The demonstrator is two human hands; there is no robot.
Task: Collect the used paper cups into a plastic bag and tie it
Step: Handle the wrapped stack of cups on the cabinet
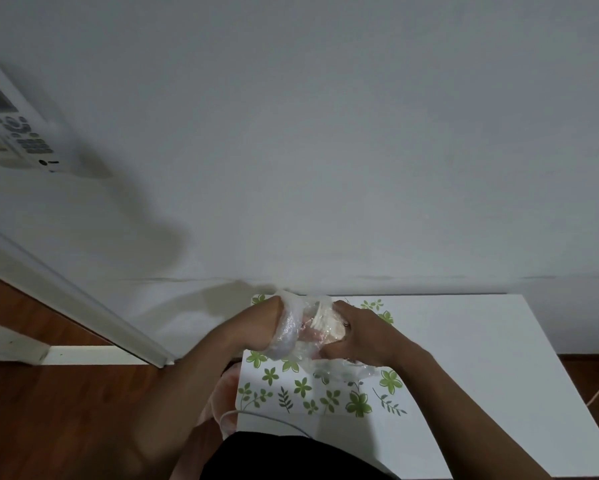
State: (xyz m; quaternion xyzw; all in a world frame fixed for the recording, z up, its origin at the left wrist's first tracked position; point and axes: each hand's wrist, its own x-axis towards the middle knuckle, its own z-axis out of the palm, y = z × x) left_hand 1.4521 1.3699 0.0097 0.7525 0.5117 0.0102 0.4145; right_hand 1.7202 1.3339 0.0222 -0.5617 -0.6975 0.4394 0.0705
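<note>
Lower centre: a thin white cable [274,419] crosses the white table [481,358]. Beyond it, on a leaf-printed mat [301,386], two hands work a clear plastic bag [291,336]. The right hand [360,332] clamps curled fingers on the film. The left hand [274,323] is buried in it, fingers hidden, so their state cannot be told. The bag looks light, soft and slippery; its gathered neck is likely the place to hold. The paper cups [320,320], probably easily crushed, are only a pale blur inside. Upper left, a blurred remote control [11,123] hangs on the wall.
</note>
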